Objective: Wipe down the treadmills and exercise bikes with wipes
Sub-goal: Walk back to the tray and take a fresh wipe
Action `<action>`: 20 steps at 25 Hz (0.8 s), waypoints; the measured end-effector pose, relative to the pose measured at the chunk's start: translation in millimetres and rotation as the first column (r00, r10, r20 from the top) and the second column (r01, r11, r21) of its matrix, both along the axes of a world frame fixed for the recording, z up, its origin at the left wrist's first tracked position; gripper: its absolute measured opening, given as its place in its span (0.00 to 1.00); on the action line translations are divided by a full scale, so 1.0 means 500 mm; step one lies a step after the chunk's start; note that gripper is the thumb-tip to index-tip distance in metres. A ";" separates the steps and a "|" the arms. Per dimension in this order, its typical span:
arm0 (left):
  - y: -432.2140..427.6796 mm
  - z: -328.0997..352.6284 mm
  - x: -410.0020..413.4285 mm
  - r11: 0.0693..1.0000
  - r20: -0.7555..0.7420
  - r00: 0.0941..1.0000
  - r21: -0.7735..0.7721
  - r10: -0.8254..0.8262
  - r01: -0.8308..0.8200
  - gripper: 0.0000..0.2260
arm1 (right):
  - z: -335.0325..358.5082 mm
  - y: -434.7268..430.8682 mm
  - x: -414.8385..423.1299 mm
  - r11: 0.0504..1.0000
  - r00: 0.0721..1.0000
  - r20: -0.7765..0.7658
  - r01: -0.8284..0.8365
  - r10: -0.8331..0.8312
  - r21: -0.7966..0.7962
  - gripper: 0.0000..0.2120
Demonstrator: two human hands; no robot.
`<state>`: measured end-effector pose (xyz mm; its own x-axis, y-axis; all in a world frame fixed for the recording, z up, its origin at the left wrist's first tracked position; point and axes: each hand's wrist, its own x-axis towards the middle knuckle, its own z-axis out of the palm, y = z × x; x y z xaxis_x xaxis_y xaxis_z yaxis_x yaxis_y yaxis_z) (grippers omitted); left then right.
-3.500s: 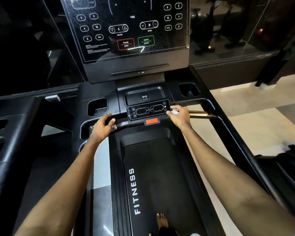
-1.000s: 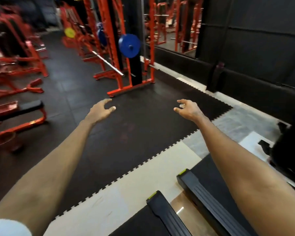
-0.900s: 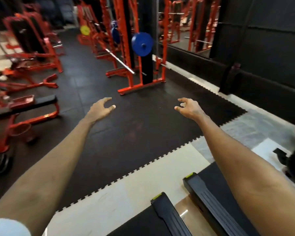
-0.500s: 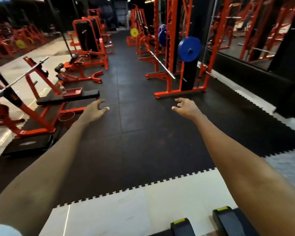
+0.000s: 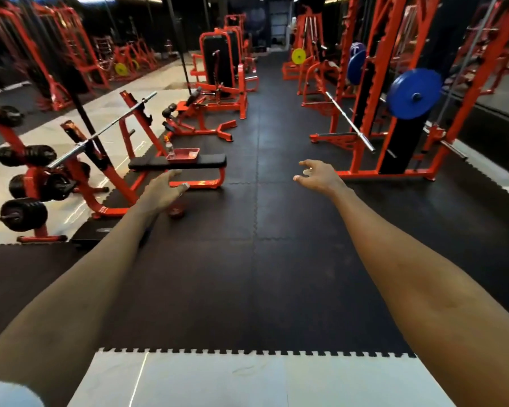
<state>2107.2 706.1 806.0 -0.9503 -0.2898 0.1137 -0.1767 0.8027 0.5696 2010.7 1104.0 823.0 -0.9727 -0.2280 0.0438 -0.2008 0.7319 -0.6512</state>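
No wiping is under way at this moment, and no treadmill, exercise bike or wipe shows anywhere in the view, so how many machines are finished cannot be read from here. The scene is the free-weight side of a gym. Black rubber matting runs ahead between orange racks, with a strip of pale floor tile at the near edge. My guess is the person is between machines — heading either for a fresh wipe or for the next one to clean. Both arms reach forward over the matting, well apart. The left hand has its fingers nearly straight and its thumb out, touching nothing. The right hand has its fingers loosely curled and spread, and it seems empty — a tiny pale glint at the fingertips is too small to identify. Ahead of the left hand stands a flat bench carrying a red tray with a small bottle beside it. Whether that tray holds wipes I cannot tell.
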 end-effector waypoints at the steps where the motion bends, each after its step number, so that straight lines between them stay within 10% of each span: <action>1: -0.020 -0.006 -0.015 1.000 -0.002 1.000 -0.004 0.024 -0.024 0.28 | -0.008 -0.027 -0.030 1.000 1.000 -0.003 -0.016 0.016 -0.001 0.28; 20: -0.369 -0.396 -0.443 0.948 -0.072 0.946 -0.021 0.316 -0.318 0.23 | -0.450 -0.488 -0.668 0.944 0.941 -0.086 -0.323 0.328 0.062 0.27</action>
